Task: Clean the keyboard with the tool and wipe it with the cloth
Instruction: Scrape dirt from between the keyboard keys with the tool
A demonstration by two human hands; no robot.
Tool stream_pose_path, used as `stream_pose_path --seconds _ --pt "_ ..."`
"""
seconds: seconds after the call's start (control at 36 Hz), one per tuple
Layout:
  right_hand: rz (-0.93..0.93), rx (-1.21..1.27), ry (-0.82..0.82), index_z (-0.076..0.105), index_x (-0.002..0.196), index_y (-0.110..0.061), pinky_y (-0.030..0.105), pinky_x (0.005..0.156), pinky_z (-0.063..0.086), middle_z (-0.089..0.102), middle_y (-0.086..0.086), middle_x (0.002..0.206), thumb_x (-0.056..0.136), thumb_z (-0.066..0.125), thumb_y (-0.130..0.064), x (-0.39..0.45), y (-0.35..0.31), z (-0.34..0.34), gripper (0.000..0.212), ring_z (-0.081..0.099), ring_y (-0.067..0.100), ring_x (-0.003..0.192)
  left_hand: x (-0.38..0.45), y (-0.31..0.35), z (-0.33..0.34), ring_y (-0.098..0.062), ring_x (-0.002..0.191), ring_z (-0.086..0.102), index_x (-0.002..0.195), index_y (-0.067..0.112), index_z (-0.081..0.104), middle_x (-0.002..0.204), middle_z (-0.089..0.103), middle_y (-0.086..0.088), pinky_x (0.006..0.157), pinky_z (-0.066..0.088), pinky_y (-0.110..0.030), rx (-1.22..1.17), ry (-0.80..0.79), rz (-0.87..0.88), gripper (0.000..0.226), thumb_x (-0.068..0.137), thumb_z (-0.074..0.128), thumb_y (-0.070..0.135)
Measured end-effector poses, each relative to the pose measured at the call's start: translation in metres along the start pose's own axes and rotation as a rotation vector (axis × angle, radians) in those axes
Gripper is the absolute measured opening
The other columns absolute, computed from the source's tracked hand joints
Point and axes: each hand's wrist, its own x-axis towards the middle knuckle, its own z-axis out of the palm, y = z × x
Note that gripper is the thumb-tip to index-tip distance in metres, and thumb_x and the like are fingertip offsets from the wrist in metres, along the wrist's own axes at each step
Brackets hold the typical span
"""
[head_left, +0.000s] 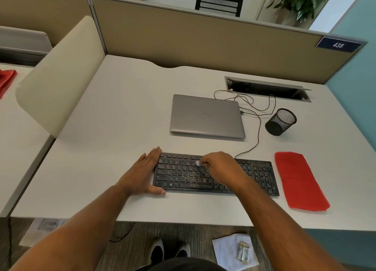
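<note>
- Left hand point(142, 174) flat and released, fingers straight, braced against left end of black keyboard point(215, 174); thumb lies along the front left corner.
- Right hand point(220, 165) clenched around a small pale cleaning tool point(198, 163), tip touching the upper key rows near mid-keyboard.
- Pale crumbs sit on the space bar area and the upper right keys.
- Keyboard lies near the front edge of the white desk point(122, 118); right forearm crosses over its right-centre keys, hiding them.
- Red cloth point(299, 181) lies flat just right of the keyboard, untouched.
- Closed grey laptop point(206, 116) behind the keyboard; black mesh cup point(280, 121) to its right, tipped over.
- Thin black cable point(258, 132) runs from the keyboard's back edge toward the desk cable slot point(268, 88).
- Papers point(232, 250) on the floor below.
</note>
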Motion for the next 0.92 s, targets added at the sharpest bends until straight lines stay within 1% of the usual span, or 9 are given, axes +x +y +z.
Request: stream_pose_path --seconds 0.08,0.19,0.33,0.44,0.53,0.58,0.72,0.83,0.92 --pt "-0.020 -0.006 -0.074 0.074 0.119 -0.026 0.026 0.076 0.044 0.072 0.000 0.121 0.103 0.054 -0.012 -0.004 -0.001 0.004 0.029 0.064 0.016 0.093 0.000 0.000 0.000 -0.002 0.155 -0.021 0.162 0.024 -0.021 0.169 -0.022 0.010 0.125 -0.015 -0.025 -0.001 0.001 0.002 0.148 0.064 0.064 0.095" --pt "-0.028 0.061 -0.171 0.076 0.111 -0.023 0.018 0.063 0.038 0.073 -0.004 0.115 0.102 0.054 -0.016 -0.005 -0.004 -0.002 0.025 0.058 0.005 0.082 0.000 0.000 0.000 -0.001 0.155 -0.021 0.162 0.024 -0.022 0.170 -0.022 0.009 0.127 -0.012 -0.028 0.003 -0.005 -0.003 0.148 0.064 0.064 0.096" --pt "0.045 0.082 -0.025 0.074 0.107 -0.023 0.025 0.068 0.040 0.074 -0.003 0.103 0.105 0.052 -0.032 0.000 -0.005 -0.001 0.024 0.058 0.006 0.076 0.000 0.000 0.000 -0.003 0.155 -0.022 0.162 0.023 -0.023 0.170 -0.022 0.007 0.126 -0.014 -0.026 0.014 -0.006 -0.002 0.149 0.064 0.061 0.097" --pt "0.040 0.034 -0.094 0.073 0.105 -0.018 0.024 0.063 0.038 0.073 -0.002 0.104 0.103 0.053 -0.015 -0.003 -0.005 0.003 0.021 0.057 0.010 0.076 0.000 0.001 -0.001 -0.003 0.155 -0.021 0.162 0.022 -0.022 0.171 -0.021 0.006 0.126 -0.015 -0.026 0.009 -0.002 0.000 0.148 0.064 0.062 0.096" --pt "0.035 0.090 -0.149 0.074 0.103 -0.017 0.020 0.059 0.036 0.066 -0.009 0.091 0.104 0.052 -0.019 -0.005 -0.007 -0.003 0.022 0.054 0.001 0.070 0.000 0.001 -0.001 -0.005 0.156 -0.019 0.162 0.022 -0.021 0.171 -0.021 0.006 0.126 -0.014 -0.026 0.010 0.003 -0.001 0.148 0.064 0.061 0.097" --pt "0.056 0.135 -0.097 0.072 0.106 -0.017 0.019 0.060 0.038 0.065 -0.010 0.090 0.106 0.049 -0.022 -0.004 -0.009 -0.006 0.024 0.054 0.000 0.070 -0.001 0.001 -0.001 -0.004 0.156 -0.020 0.162 0.021 -0.022 0.171 -0.021 0.006 0.126 -0.014 -0.026 0.013 0.002 -0.001 0.149 0.064 0.060 0.098" --pt "0.076 0.128 0.029 0.064 0.114 -0.019 0.025 0.060 0.041 0.069 0.000 0.100 0.108 0.045 -0.021 0.000 -0.016 -0.001 0.021 0.058 0.011 0.075 -0.001 0.001 0.000 -0.005 0.156 -0.019 0.163 0.022 -0.020 0.171 -0.020 0.006 0.127 -0.011 -0.029 0.002 0.005 -0.005 0.149 0.064 0.062 0.097" --pt "0.076 0.101 -0.018 0.070 0.109 -0.015 0.027 0.064 0.039 0.070 0.001 0.097 0.105 0.048 -0.013 -0.003 -0.020 0.009 0.022 0.058 0.014 0.077 0.000 0.001 -0.001 -0.003 0.155 -0.021 0.162 0.023 -0.022 0.170 -0.022 0.007 0.126 -0.014 -0.027 0.016 -0.002 -0.002 0.148 0.064 0.061 0.097" --pt "0.040 0.093 -0.105 0.071 0.102 -0.011 0.018 0.058 0.035 0.065 -0.005 0.090 0.102 0.051 -0.009 -0.002 -0.020 0.005 0.021 0.053 0.002 0.068 0.000 0.001 -0.001 -0.003 0.155 -0.021 0.161 0.024 -0.023 0.170 -0.022 0.007 0.126 -0.014 -0.026 0.016 -0.002 -0.004 0.148 0.064 0.060 0.098"
